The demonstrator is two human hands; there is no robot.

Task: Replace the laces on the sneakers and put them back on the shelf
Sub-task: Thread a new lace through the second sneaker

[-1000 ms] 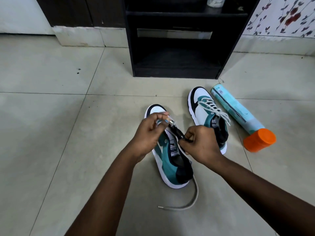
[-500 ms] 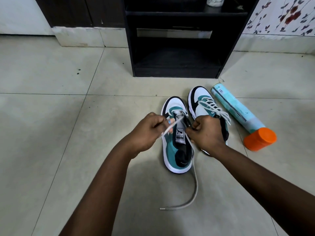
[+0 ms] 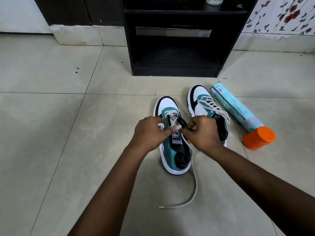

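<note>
While both hands [image 3: 150, 133] work the lace [image 3: 193, 188], the sneaker [image 3: 172, 150] stays put.

"PUMA" reads on the sneaker tongue [image 3: 176, 138].

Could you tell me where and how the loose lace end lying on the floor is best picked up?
Probably pinch the loose lace end just behind its stiff tip, coming straight down from above: it lies flat on the floor tiles, with nothing beside it.
</note>
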